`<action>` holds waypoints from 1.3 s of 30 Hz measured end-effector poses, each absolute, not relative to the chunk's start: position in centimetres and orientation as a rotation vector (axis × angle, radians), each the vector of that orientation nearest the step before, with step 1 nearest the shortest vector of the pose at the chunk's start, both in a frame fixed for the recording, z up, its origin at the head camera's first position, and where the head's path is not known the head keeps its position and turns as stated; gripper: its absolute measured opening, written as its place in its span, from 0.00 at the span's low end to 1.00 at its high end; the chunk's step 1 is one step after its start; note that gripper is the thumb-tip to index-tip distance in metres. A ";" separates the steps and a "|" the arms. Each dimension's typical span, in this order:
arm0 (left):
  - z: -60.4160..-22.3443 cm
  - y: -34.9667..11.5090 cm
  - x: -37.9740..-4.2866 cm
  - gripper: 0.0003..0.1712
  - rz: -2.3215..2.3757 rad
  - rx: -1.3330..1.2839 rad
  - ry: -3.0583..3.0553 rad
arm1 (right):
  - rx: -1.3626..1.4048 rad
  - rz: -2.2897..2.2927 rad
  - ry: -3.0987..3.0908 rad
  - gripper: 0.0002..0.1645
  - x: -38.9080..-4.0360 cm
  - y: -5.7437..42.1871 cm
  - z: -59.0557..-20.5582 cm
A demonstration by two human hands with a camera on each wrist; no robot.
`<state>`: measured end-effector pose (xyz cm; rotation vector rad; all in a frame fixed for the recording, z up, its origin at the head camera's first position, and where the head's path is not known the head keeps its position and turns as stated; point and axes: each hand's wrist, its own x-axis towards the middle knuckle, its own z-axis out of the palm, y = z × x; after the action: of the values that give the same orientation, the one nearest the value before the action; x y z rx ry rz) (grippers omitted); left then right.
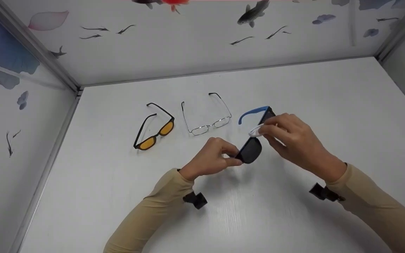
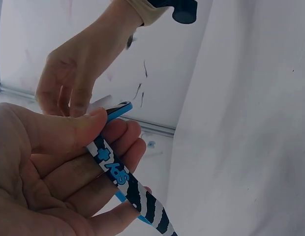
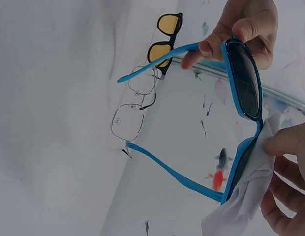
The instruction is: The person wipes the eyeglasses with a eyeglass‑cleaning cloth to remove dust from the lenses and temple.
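Observation:
My left hand [image 1: 211, 158] pinches a pair of sunglasses [image 1: 251, 151] at one end of the frame, by the hinge. They have dark lenses and blue temples, both unfolded. In the left wrist view the outer side of one temple [image 2: 124, 178] shows black and white stripes with blue lettering. A white cloth [image 3: 248, 194] lies over the other lens, covering part of it in the right wrist view. My right hand [image 1: 294, 142] holds this cloth between thumb and fingers against the lens, near the nose bridge in the head view.
Eyeglasses [image 1: 200, 130] with a thin metal frame lie unfolded on the white table [image 1: 93, 168], left of the sunglasses. Further left are black-framed glasses [image 1: 147, 143] with orange-yellow lenses. Panels [image 1: 195, 45] printed with fish rise at the table's back and left edges.

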<state>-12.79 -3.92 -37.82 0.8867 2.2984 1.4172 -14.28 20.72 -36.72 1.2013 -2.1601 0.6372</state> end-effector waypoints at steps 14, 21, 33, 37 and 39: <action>-37.1 -4.4 -12.4 0.04 1.291 0.945 2.308 | 0.788 0.784 -2.259 0.14 -15.1 21.4 -36.9; -37.4 -4.0 -12.4 0.03 1.330 0.904 2.337 | 0.969 0.778 -2.192 0.20 -14.3 19.7 -36.9; -37.2 -4.5 -12.1 0.03 1.344 0.898 2.312 | 0.891 0.764 -2.196 0.20 -14.5 21.0 -38.3; -37.3 -4.2 -11.9 0.03 1.277 0.947 2.316 | 0.773 0.786 -2.254 0.13 -15.6 21.7 -38.3; -37.3 -4.0 -11.9 0.03 1.266 0.954 2.315 | 0.746 0.799 -2.257 0.13 -15.8 21.7 -38.3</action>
<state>-11.90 -4.02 -37.33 0.9541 2.3153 1.2661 -15.83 21.72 -38.28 0.7460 -2.2567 0.7991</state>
